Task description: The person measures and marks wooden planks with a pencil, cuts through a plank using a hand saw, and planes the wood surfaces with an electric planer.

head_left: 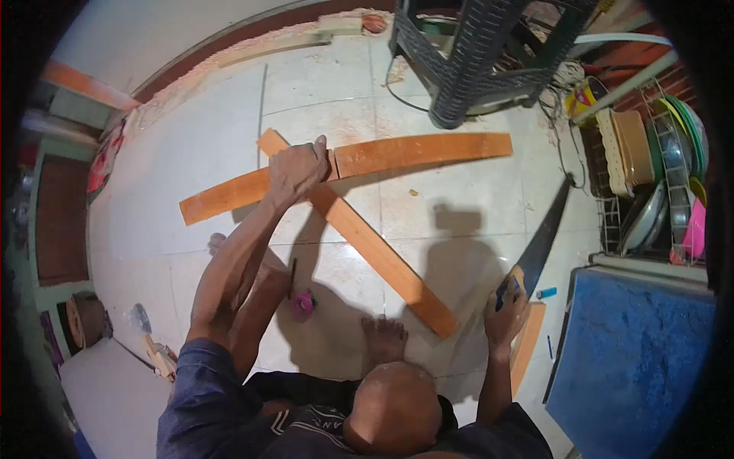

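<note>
My left hand (298, 172) is closed over the spot where two wooden planks cross on the tiled floor. The long crosswise plank (428, 151) has a notch-like cut just right of my fingers. The diagonal plank (382, 256) passes at the crossing and runs down toward my foot. My right hand (507, 310) grips a handsaw by its handle, at the right. The dark saw blade (547, 233) points away from me, apart from the planks. Beside that hand lie another piece of wood (527, 344) and a small blue object (547, 292).
A dark woven-pattern stool (451, 76) stands beyond the planks. At the right are a dish rack (665, 161) and a blue panel (634, 359). A small pink item (303, 304) lies near my left leg. Wood shavings and an offcut (275, 50) line the far wall.
</note>
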